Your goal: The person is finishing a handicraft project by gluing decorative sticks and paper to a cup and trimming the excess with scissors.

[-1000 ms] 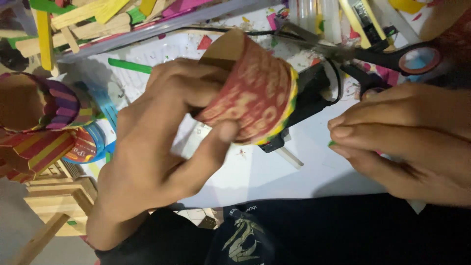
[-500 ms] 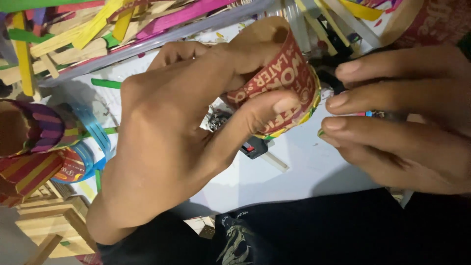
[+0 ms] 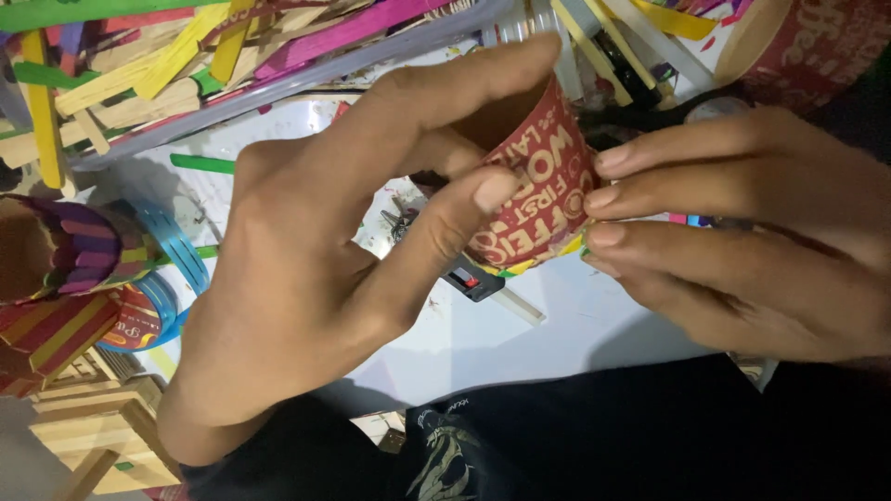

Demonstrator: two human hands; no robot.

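The left hand [image 3: 316,269] pinches a red paper cup [image 3: 534,186], thumb on its wall, index finger over its mouth at 12 o'clock. At 3 o'clock the right hand [image 3: 742,241] presses 3 fingertips against the cup's base. Coloured sticks [image 3: 186,56] lie at 11 o'clock.

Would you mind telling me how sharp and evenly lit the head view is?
Head view: left hand, right hand and the red paper cup between them are sharp; the white table is bright without harsh glare; the dark clothing below loses detail in shadow.
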